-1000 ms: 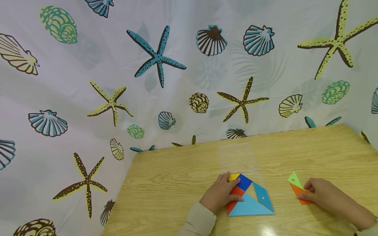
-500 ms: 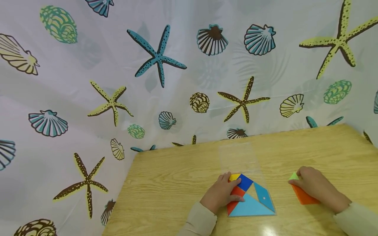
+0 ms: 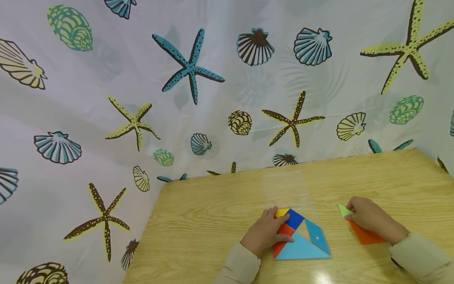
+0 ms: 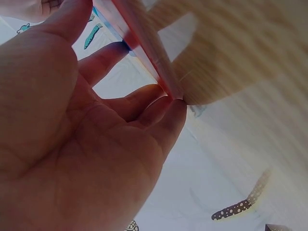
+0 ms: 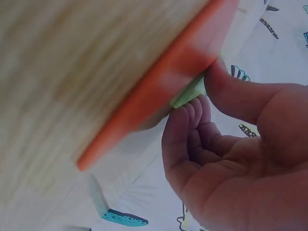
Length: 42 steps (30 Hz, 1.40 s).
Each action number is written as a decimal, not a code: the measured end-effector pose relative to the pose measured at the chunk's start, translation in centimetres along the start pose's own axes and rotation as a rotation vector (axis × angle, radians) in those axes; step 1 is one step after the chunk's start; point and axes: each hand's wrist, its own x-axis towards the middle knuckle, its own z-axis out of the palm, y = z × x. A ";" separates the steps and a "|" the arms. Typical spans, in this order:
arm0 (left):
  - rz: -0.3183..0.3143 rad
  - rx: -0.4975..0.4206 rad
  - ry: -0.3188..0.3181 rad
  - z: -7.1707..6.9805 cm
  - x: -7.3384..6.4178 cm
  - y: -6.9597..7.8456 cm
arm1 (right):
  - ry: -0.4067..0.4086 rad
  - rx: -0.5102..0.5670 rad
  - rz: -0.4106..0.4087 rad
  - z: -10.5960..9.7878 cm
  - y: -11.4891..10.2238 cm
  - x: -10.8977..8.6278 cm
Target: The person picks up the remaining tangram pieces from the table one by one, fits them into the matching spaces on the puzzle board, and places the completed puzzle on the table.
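Observation:
A tangram puzzle lies in a shallow clear tray (image 3: pixel 331 257) on the table. My left hand (image 3: pixel 260 234) rests on its left side, fingers spread over the red piece (image 3: pixel 278 247), yellow piece (image 3: pixel 281 212) and blue square (image 3: pixel 294 221). The thumb touches the big light blue triangle (image 3: pixel 305 249); a blue parallelogram (image 3: pixel 315 235) with a pale dot lies at right. Off to the right, my right hand (image 3: pixel 372 216) pinches a small green triangle (image 3: pixel 343 210) between thumb and fingers. Below that hand lies an orange piece (image 3: pixel 365 234), partly hidden by it.
A transparent sheet (image 3: pixel 285 187) lies just behind the tray on the wooden table (image 3: pixel 198 225). Beyond the table's back edge hangs a white curtain (image 3: pixel 213 154) printed with starfish and shells.
My right hand has moved from the orange piece to the green triangle, pinched it and shifted it slightly left and away. The left hand has stayed on the puzzle.

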 end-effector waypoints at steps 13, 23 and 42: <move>-0.003 0.003 0.009 0.0 -0.1 0.0 | 0.038 0.043 -0.143 0.9 -1.0 -0.9; -0.024 0.001 -0.006 -0.2 -0.1 0.0 | 0.121 0.022 -0.430 1.7 -1.6 -0.5; -0.025 0.007 -0.007 -0.3 0.0 0.2 | 0.338 -0.126 -1.073 4.3 -4.8 0.7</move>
